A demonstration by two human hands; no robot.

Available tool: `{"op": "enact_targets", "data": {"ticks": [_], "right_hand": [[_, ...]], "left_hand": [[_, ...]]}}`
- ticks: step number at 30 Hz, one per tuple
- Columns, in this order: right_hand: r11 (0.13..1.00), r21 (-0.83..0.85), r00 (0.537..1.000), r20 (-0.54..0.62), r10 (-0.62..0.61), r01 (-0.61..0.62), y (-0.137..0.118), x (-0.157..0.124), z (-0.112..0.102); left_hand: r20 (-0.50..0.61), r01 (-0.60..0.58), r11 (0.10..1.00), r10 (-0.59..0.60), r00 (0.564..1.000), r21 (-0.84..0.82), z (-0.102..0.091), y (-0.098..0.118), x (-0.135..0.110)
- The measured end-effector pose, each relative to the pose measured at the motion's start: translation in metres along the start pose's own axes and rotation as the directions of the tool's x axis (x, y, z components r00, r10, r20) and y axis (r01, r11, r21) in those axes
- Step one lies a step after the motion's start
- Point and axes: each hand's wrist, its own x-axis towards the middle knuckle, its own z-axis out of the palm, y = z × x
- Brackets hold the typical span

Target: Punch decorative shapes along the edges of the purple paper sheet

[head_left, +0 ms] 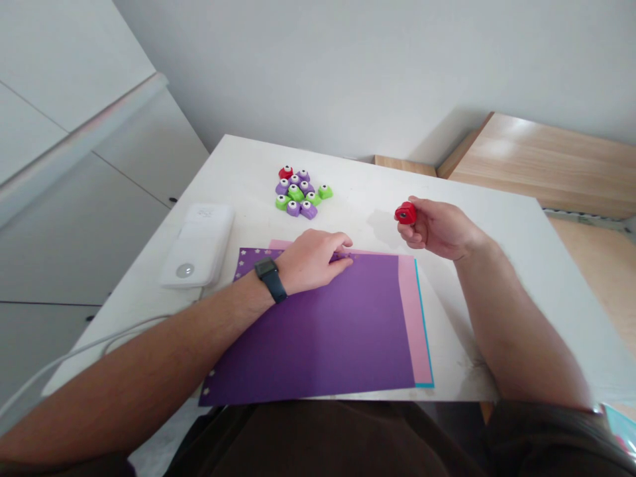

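Note:
A purple paper sheet (pixel 328 331) lies on top of a pink sheet (pixel 412 318) and a blue one on the white table (pixel 248 172). Small star holes run along the purple sheet's left and top edges. My left hand (pixel 318 258), with a dark watch on its wrist, rests on the purple sheet's top edge, its fingers curled and pinching the paper. My right hand (pixel 437 228) is raised just beyond the sheets and grips a small red paper punch (pixel 406 212) between its fingertips.
A cluster of several purple, green and red paper punches (pixel 299 192) sits at the far middle of the table. A white flat device (pixel 199 245) with a cable lies left of the sheets. Wooden furniture (pixel 541 159) stands at the right, white cabinets at the left.

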Motion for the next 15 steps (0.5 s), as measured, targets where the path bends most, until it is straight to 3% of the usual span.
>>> {"op": "enact_targets", "data": {"ticks": [15], "right_hand": [[1.0,-0.024,1.0,0.007,0.01,-0.01,-0.0031,-0.004,0.0039]], "left_hand": [[0.004,0.014,1.0,-0.014,1.0,-0.008,0.0007,-0.0011,-0.0001]]}}
